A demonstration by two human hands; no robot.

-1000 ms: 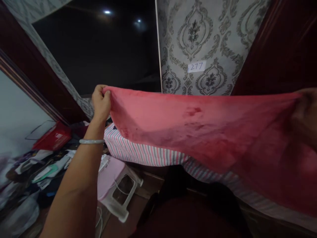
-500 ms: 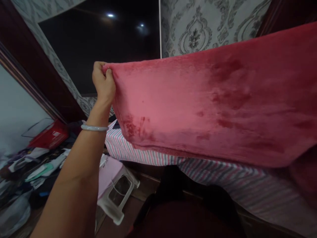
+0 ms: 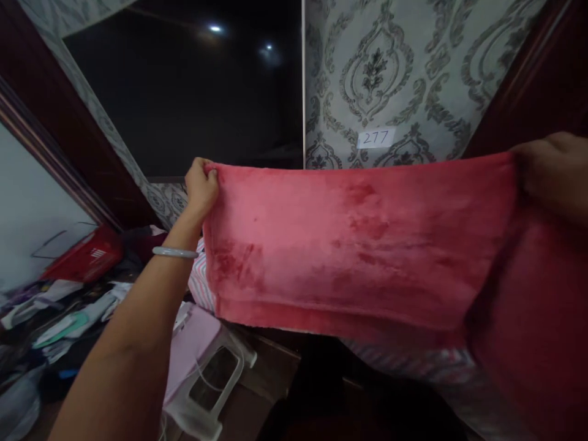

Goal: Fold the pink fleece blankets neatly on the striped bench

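Cloth [image 3: 321,245] — red, blotchy — held stretched between both hands [image 3: 201,190].

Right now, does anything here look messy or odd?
Yes: the jumbled heap at lower left, near the red basket, looks untidy. The blanket held by the left hand and right hand has darker patches, perhaps stains or ruffling.
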